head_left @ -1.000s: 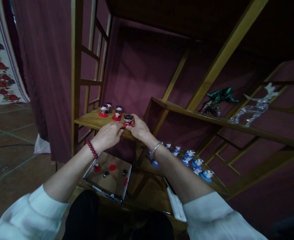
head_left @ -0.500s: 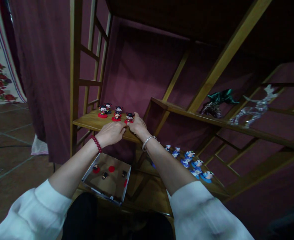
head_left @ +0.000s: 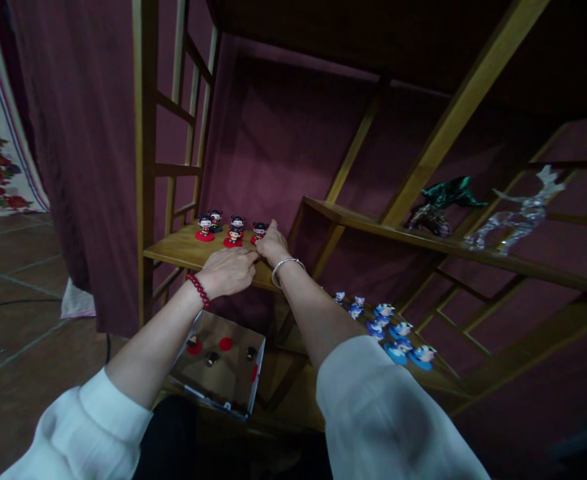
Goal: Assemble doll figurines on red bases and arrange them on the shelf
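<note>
Figurine (head_left: 260,229) on shelf (head_left: 180,247), flanked by right hand (head_left: 273,244) at four o'clock, left hand (head_left: 229,270) at seven, likely for steadying; cannot tell fingers' state, clamped or apart.

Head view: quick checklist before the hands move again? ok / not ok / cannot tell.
1. Rightmost figurine upright on the shelf: ok, it looks upright.
2. Its base fully seated: cannot tell, the right hand partly hides it.
3. Left hand apart from the right: cannot tell, they meet or overlap in this view.
4. Other four figurines standing: ok, all upright to the left of the rightmost one.
5. Every figure in the box on a base: not ok, a dark figure lies without one, near a bare red disc.
</note>
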Tool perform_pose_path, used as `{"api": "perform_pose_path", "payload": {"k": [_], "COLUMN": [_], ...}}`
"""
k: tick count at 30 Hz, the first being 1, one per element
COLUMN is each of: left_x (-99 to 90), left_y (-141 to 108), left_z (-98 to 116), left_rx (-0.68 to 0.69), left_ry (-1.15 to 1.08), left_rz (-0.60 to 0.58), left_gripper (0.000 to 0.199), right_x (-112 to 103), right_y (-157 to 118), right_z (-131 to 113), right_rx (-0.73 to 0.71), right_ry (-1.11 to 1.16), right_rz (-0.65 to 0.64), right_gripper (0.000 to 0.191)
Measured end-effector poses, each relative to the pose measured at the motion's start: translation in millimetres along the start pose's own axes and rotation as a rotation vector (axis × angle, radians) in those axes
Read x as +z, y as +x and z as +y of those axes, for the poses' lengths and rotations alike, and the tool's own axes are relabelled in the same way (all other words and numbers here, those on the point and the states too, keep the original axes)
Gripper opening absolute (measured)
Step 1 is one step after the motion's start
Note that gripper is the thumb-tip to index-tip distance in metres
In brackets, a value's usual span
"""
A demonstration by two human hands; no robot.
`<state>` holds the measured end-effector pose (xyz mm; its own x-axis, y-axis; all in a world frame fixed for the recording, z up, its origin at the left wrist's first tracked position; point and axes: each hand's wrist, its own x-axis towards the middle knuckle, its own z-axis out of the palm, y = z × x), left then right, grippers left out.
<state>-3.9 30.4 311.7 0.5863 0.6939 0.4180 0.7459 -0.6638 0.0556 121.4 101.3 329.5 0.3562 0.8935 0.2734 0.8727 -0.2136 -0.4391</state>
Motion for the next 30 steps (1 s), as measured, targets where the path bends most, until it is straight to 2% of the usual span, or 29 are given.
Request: {"api": "perform_pose_path", "payload": {"k": [11, 19, 30], "left_x": [-0.3, 1.1, 1.6], "left_y": [-1.3, -1.3, -2.1], "left_z": [1.1, 1.4, 0.8], "left_rx": [-0.019, -0.011, -0.031], "left_ry": [-0.018, -0.017, -0.045], "left_rz": [0.027, 0.050, 0.043], "left_gripper": [0.031, 0.031, 0.031], "right_x": [4.7, 7.7, 13.5], "right_y": [12.9, 15.6, 19.3], "right_z": [-1.8, -1.0, 2.5], "right_rx": [0.066, 0.066, 0.050], "right_ry": [0.043, 0.050, 0.054], "right_rz": [0.003, -0.006, -0.002], "right_gripper": [0.074, 0.078, 0.070]}}
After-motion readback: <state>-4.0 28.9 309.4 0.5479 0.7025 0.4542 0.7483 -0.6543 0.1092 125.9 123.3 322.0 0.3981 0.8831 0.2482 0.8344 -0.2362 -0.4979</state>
